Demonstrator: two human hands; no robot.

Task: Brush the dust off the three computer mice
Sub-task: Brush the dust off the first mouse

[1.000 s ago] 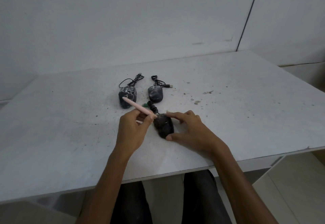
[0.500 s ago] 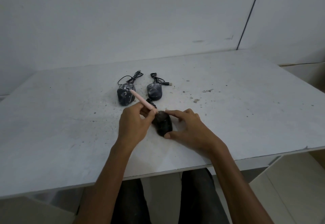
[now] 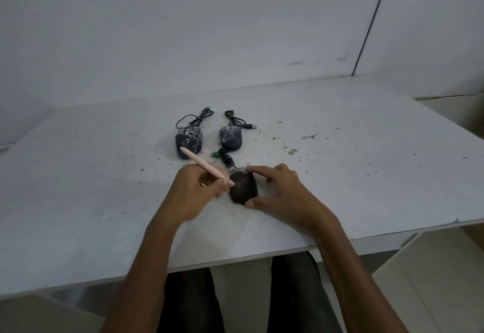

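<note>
The left hand [image 3: 195, 191] gripped a pink brush [image 3: 207, 167], its working end against the near mouse [image 3: 243, 187]. The right hand [image 3: 280, 191] was closed on that mouse, forefinger at its far end, thumb at its near end. It sat on the white table [image 3: 78, 201] near the front edge. Two dusty mice, the left mouse [image 3: 189, 141] and the right mouse [image 3: 230, 137], lay further back, cables [image 3: 199, 118] bundled behind them.
</note>
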